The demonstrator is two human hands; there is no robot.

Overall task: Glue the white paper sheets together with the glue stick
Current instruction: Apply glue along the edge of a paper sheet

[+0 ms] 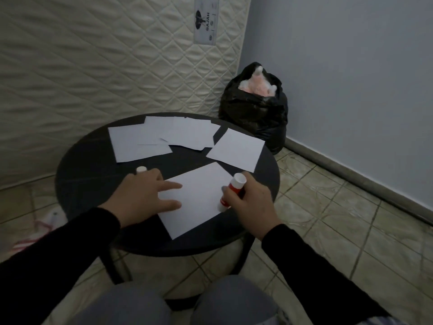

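Note:
A white paper sheet [199, 195] lies on the near part of the round black table [93, 174]. My left hand [150, 195] rests flat on the sheet's left edge, fingers spread. My right hand [250, 202] grips a red and white glue stick [232, 191], tilted, its lower end touching the sheet's right edge. Another sheet [236, 147] lies apart at the right. Several overlapping sheets [164, 137] cover the far side. A small white cap [141, 170] sits on the table just beyond my left hand.
A quilted mattress [105, 66] stands against the wall behind the table. A black bag [255, 113] with pink and white stuffing sits on the tiled floor at the back right. My knees [175, 303] are under the table's near edge.

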